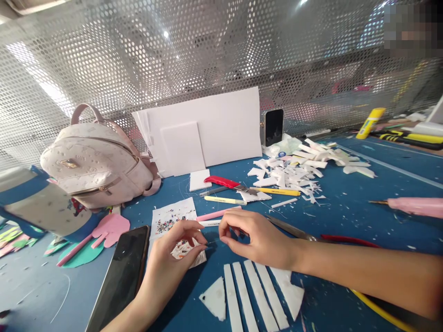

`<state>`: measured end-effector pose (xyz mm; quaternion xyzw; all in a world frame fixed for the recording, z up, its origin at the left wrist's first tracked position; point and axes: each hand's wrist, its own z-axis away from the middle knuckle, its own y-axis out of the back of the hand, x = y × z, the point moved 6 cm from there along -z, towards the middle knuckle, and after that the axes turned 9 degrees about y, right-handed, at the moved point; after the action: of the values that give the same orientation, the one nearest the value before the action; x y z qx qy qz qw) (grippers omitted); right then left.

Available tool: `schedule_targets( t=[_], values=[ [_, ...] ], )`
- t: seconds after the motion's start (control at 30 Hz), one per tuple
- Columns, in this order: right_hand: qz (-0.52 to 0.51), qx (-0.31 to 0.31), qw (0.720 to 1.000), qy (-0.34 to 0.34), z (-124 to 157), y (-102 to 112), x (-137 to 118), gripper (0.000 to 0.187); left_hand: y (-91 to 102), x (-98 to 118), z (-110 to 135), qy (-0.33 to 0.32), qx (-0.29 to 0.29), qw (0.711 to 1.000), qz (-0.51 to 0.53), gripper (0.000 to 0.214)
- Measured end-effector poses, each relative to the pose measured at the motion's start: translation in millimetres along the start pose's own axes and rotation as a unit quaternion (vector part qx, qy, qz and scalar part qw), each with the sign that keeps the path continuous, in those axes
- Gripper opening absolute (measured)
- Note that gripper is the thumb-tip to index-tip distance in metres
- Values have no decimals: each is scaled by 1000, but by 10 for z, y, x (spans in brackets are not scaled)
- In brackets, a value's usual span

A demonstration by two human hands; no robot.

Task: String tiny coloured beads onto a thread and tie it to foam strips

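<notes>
My left hand (182, 242) is closed in a pinch above a white paper sheet (189, 208) strewn with small coloured bits. A fine, thread-like sliver (212, 242) shows at its fingertips, too thin to name. Facing it across a small gap, my right hand (251, 234) has its thumb and fingers pressed together; what they hold, if anything, is hidden. Just below the hands lie white foam strips (254, 295), with a triangular foam piece (215, 297) to their left and a notched foam piece (290, 289) to their right. Partly under my right wrist are scissors (290, 227).
A dark phone (119, 276) lies left of my left forearm. Behind are a red utility knife (224, 182), several pens, and a heap of foam scraps (294, 168). A backpack (100, 157) and white boards (228, 129) stand along the mesh. A pink-handled tool (415, 206) points in from the right.
</notes>
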<state>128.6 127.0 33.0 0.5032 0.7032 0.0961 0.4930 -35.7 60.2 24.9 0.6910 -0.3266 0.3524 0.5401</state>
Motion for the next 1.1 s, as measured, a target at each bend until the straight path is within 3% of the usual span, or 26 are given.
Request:
schedule_targets(
  t=[0.33,0.57,0.9,1.1],
  values=[
    [6,-1,1000,29,18,-38,2,5,-44,6,35,8,-8,1000,19,19],
    [-3,-37,997,66,14,-86,-44,5,-162,35,91,26,-34,999,-18,3],
    [-3,-63,992,112,19,-128,-106,5,-229,109,124,-1,-25,1000,-2,11],
    [-15,-55,994,97,23,-98,-88,11,-227,116,146,-14,-28,999,-22,11]
  ],
)
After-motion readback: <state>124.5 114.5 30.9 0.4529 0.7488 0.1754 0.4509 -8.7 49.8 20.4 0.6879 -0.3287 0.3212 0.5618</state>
